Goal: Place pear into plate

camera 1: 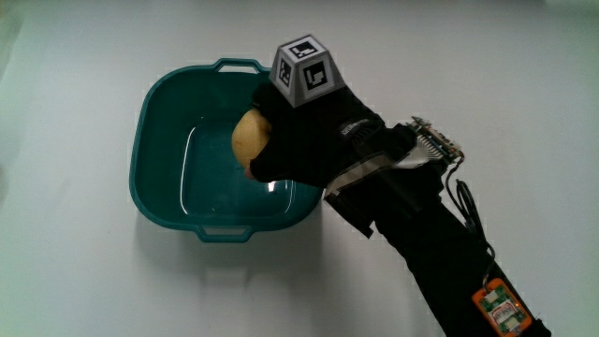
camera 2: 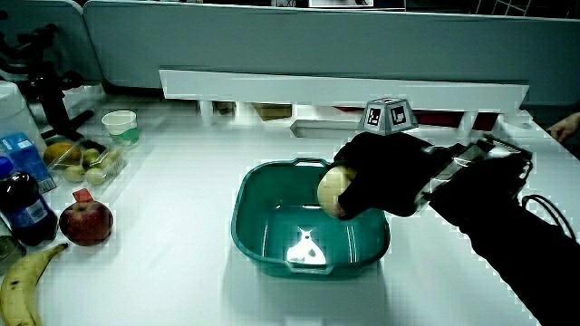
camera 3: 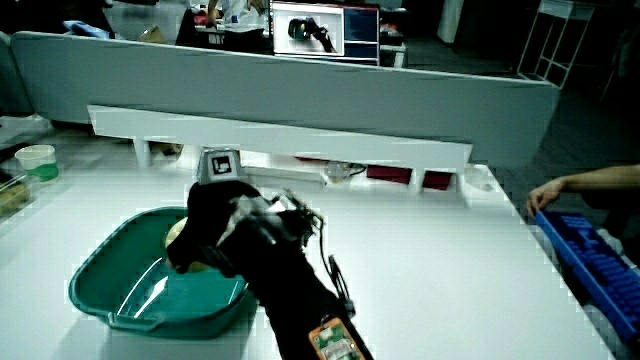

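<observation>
White table, teal basin-like plate on it, the hand holding a pear over the plate's inside

The fingers are curled around the yellow pear, gripping it above the plate's floor, clear of the bottom in a side view. That side view alone shows a red apple, a banana, a dark bottle and a cup well apart from the plate near the table's edge
</observation>
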